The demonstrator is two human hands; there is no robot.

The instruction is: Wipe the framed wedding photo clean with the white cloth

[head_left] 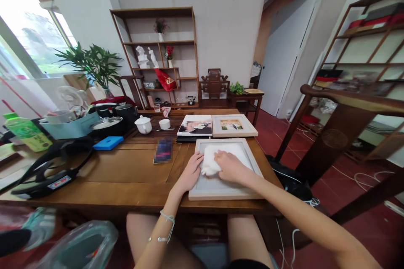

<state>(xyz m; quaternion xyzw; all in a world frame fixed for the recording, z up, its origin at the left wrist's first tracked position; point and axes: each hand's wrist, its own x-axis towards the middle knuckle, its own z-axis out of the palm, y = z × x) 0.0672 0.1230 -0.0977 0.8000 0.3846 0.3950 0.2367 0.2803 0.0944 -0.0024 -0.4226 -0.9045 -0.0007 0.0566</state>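
Note:
A pale wooden picture frame (225, 196) lies flat at the front edge of the brown table, its grey-white inner panel facing up. My right hand (232, 166) presses a folded white cloth (211, 155) against that panel, fingers bent into the fabric. At the frame's left side, my left hand (191, 172) holds the rim, with its fingertips beside the cloth. Behind are a second frame with a small picture (235, 131) and a white panel with a dark-and-pink print (195, 126), side by side.
A phone-like dark item (163, 151) lies left of the frame. Farther left are a white lidded cup (143, 125), blue box (109, 143), black headset-like strap (82, 164) and green bottle (28, 132). A wooden chair (334, 134) stands right; a lined bin (85, 243) sits below left.

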